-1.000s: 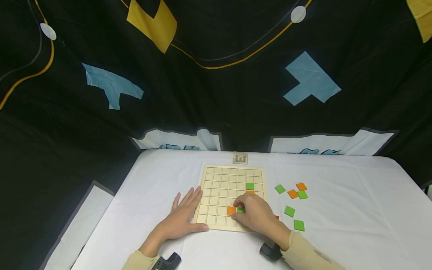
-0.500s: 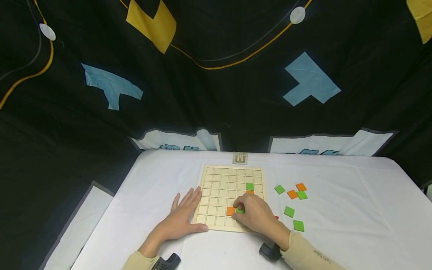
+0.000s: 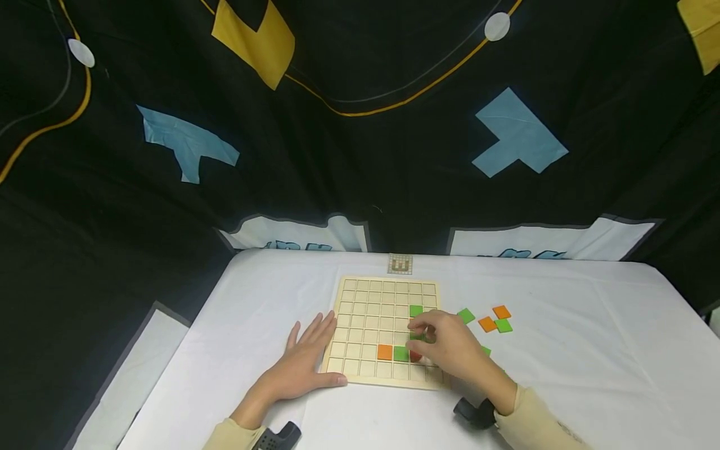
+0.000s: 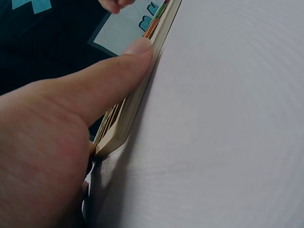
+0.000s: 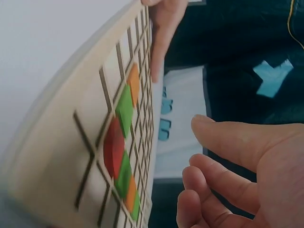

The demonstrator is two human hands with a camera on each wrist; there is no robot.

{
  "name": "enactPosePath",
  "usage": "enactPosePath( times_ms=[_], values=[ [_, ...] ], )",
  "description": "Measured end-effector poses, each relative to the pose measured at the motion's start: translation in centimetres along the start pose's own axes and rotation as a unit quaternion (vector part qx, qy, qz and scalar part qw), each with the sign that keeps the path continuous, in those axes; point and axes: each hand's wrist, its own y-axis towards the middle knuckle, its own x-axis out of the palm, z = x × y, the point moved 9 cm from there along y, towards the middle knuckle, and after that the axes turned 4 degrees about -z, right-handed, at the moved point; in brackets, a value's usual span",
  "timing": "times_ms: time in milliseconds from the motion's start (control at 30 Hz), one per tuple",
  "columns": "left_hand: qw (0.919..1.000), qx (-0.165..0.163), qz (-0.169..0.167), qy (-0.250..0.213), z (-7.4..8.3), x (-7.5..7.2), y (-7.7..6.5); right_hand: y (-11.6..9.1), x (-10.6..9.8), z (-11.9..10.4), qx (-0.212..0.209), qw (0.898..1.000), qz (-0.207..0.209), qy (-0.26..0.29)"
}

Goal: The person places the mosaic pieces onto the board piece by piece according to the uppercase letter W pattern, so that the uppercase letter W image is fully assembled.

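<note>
A pale wooden grid board [image 3: 368,309] lies on the white table. My left hand [image 3: 304,365] rests flat at its left edge, fingers spread, the thumb [image 4: 114,78] against the front edge. My right hand [image 3: 450,347] hovers over the right part of the board; its thumb and curled fingers stand apart with nothing between them. Close below sits a red tile [image 5: 114,148], partly covered by the hand in the head view. Left of it in the same row are a green tile [image 3: 401,354] and an orange tile [image 3: 385,352]. Another green tile [image 3: 416,310] lies farther back.
Right of the board lie loose orange tiles [image 3: 502,312] and green tiles [image 3: 503,325], two of them touching. A small grid-patterned card [image 3: 400,264] is behind the board. Dark devices [image 3: 475,412] are strapped at both wrists. A black curtain hangs behind the table.
My right hand has moved right and slightly back, off the green tile in the front row, which now shows whole beside the red tile. My left hand has stayed in place.
</note>
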Motion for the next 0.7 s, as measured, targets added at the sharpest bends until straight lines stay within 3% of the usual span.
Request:
enactPosePath(
  times_ms=[233,700],
  values=[
    [1.0,-0.002,-0.002,0.001,0.1,-0.1,0.0,-1.0,-2.3,2.0,0.051,0.999,0.006,0.013],
    [1.0,-0.007,-0.003,0.002,-0.2,0.1,0.1,-2.7,-5.3,5.9,0.057,0.997,0.04,0.015]
  ],
)
